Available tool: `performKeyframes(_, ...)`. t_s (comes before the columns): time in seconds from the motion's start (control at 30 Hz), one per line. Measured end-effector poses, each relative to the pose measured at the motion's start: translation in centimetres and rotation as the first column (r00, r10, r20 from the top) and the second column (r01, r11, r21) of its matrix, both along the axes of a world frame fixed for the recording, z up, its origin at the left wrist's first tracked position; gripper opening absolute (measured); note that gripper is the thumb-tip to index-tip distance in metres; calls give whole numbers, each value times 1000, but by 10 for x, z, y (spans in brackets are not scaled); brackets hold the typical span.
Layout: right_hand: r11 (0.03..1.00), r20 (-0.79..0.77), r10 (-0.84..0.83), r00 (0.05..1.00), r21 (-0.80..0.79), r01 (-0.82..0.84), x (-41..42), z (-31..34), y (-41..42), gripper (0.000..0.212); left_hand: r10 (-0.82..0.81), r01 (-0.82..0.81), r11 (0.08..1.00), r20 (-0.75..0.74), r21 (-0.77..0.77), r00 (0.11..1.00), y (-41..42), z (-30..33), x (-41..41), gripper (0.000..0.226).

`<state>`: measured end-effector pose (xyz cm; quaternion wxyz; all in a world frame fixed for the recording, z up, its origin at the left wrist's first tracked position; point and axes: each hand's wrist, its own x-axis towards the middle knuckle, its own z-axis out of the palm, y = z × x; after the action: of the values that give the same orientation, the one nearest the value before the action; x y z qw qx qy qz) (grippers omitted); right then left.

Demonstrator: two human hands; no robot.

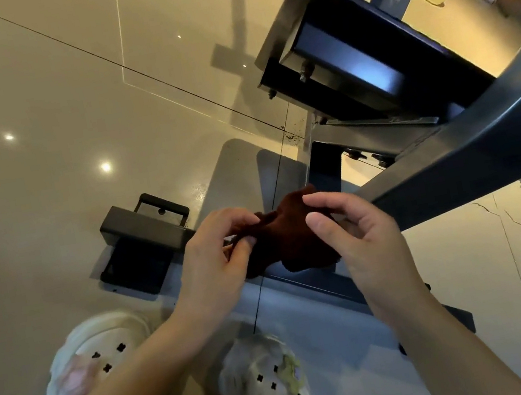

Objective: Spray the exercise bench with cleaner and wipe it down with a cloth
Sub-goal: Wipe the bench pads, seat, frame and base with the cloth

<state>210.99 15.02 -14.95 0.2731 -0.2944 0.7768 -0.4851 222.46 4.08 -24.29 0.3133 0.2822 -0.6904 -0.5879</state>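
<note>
Both grips on one thing: my left hand (214,261) pinches the left end of a dark maroon, bunched soft cloth (289,237) between thumb and curled fingers, and my right hand (359,232) pinches its right side, thumb in front, fingers bent behind the fabric. The cloth hangs crumpled between the two hands, held in the air, touching nothing else that I can make out. Just behind and below it runs the dark grey metal frame of the exercise bench (456,169), a thick square beam slanting up to the right; the cloth sits in front of that beam, and I cannot tell whether it brushes it. Further up, a black padded block on a steel bracket (345,53) belongs to the same machine. To the left of my left hand, a black foot plate with a small handle (141,242) rests on the glossy beige tiled floor (49,130), which shows two bright light reflections. Nearest to me, at the bottom of the view, are my two cream perforated clogs (268,387), the right one bearing small coloured charms. No spray bottle is in view.
</note>
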Motion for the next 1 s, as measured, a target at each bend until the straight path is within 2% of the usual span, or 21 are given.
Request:
performKeyframes(0.1,1000,-186,27,982,2,-27,3,2,-4,41,15,-15,1000,29,-10,999,5,0,-4,49)
performKeyframes(0.23,999,-406,28,913,-13,-36,8,-1,-5,51,9,-15,1000,209,27,978,21,0,-11,27)
performKeyframes(0.27,999,-474,31,880,-13,-42,8,-2,-5,49,-9,-11,996,213,89,977,26,4,-12,18)
performKeyframes(0.3,998,-541,45,840,-6,-57,9,-4,-5,45,-48,9,976,175,219,983,31,11,-13,9)
performKeyframes(0.33,997,-588,70,806,13,-77,10,-6,-5,42,-97,53,913,90,404,991,35,21,-14,16)
performKeyframes(0.37,993,-602,113,790,49,-104,11,-8,-5,41,-115,115,780,-39,615,993,39,27,-16,30)
performKeyframes(0.4,985,-581,174,795,102,-142,14,-10,-4,44,-109,200,605,-168,771,980,41,34,-16,44)
performKeyframes(0.43,970,-555,241,796,152,-187,18,-13,-1,49,-82,265,461,-257,847,963,41,38,-14,57)
performKeyframes(0.47,956,-550,293,782,186,-227,21,-15,2,54,-59,306,370,-307,877,950,40,39,-13,67)
performKeyframes(0.5,944,-557,330,762,210,-256,23,-18,6,59,-44,308,340,-313,889,949,38,37,-12,72)
performKeyframes(0.53,935,-551,354,756,225,-274,25,-21,11,63,-38,291,348,-296,891,954,35,36,-11,71)
performKeyframes(0.63,930,-473,363,803,243,-277,26,-28,23,73,-34,211,463,-220,861,975,30,30,-11,54)
performKeyframes(0.7,944,-462,320,827,227,-239,25,-27,25,62,-20,178,500,-194,848,981,26,29,-11,54)
performKeyframes(0.77,967,-476,245,845,187,-175,20,-23,20,43,-48,161,549,-161,820,986,21,29,-10,61)
performKeyframes(0.83,970,-476,216,853,200,-134,15,-19,7,39,-127,178,589,-128,788,984,20,28,-9,67)
performKeyframes(0.9,958,-422,241,874,248,-144,14,-19,-7,37,-161,225,565,-161,794,974,21,30,-7,58)
performKeyframes(1.0,970,-352,202,914,204,-135,18,-20,-20,18,-165,289,525,-238,800,957,23,35,-5,55)
